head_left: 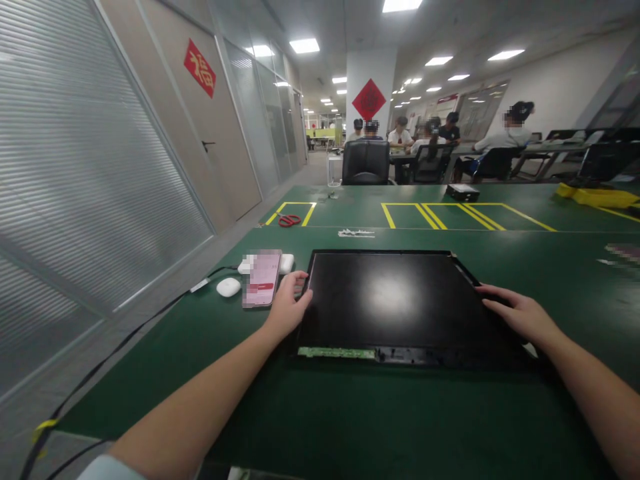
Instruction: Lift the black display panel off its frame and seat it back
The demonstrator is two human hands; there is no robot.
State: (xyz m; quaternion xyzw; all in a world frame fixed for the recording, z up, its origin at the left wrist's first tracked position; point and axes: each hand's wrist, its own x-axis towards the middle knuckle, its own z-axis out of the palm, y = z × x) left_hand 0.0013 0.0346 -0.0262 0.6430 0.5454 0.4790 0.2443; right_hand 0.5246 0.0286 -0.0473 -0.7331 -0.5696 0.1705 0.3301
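A black flat display panel lies face up on the green table, with a strip of green circuit board along its near edge. My left hand grips the panel's left edge, fingers curled over it. My right hand rests on the panel's right edge, fingers stretched along the frame and closing on it. Both forearms reach in from the near side.
A phone, a white earbud case and a white charger with a black cable lie left of the panel. Red scissors, small loose parts, a black box and yellow cloth sit farther back. Several people sit at distant tables.
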